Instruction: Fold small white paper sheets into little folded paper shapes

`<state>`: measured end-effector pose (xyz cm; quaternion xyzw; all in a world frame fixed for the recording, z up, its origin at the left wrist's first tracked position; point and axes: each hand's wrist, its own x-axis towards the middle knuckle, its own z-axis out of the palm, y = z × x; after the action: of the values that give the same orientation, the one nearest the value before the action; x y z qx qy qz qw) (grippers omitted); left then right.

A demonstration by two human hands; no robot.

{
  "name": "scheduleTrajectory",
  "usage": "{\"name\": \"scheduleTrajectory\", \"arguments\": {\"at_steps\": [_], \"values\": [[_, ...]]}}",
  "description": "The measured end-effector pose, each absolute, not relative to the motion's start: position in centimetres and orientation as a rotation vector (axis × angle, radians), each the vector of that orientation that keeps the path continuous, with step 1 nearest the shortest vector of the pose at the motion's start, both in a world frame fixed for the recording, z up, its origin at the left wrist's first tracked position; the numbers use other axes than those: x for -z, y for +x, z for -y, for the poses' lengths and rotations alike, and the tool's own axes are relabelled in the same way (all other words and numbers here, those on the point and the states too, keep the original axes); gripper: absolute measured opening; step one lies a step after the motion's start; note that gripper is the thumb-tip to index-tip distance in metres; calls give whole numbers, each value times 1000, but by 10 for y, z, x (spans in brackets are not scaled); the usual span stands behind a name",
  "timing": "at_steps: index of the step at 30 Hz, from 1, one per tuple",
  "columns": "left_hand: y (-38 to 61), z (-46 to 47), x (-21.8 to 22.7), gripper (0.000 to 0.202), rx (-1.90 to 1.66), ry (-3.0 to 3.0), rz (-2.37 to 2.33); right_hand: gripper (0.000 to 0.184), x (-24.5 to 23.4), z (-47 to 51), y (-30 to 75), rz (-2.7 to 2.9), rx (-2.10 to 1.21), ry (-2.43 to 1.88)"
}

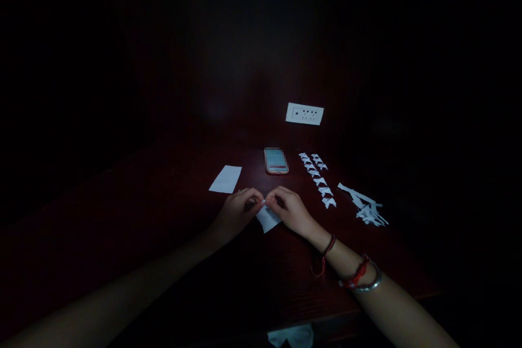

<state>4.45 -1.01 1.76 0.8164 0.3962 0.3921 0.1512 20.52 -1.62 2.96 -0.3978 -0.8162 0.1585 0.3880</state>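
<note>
My left hand and my right hand meet at the middle of the dark red table, both closed in a pinch. A tiny bit of white paper shows between their fingertips. Directly below the fingers is a white paper sheet, partly covered by the hands. Whether the pinched bit belongs to that sheet, I cannot tell. Another white paper piece lies flat just beyond my left hand. Past my right hand, small folded paper pieces are laid out in two slanting rows.
A phone with a lit screen lies beyond my hands. Loose white paper strips are heaped at the right. A white socket panel is on the back wall. Something pale shows below the table's front edge. The surroundings are very dark.
</note>
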Motion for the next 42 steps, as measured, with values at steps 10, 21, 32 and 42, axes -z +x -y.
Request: {"name": "scheduleTrajectory", "arguments": {"at_steps": [10, 21, 32, 42], "values": [[47, 13, -19, 5, -1142, 2186, -1057, 14, -26, 14, 206, 2036, -388, -1080], [48, 12, -17, 10, -1132, 2192, -1116, 11, -25, 13, 205, 2079, -278, -1125], [47, 10, -17, 5, -1127, 2186, -1099, 9, -28, 13, 207, 2116, -351, -1068], [46, 5, -7, 17, -1057, 2042, -999, 12, -25, 13, 206, 2187, -314, -1043]]}}
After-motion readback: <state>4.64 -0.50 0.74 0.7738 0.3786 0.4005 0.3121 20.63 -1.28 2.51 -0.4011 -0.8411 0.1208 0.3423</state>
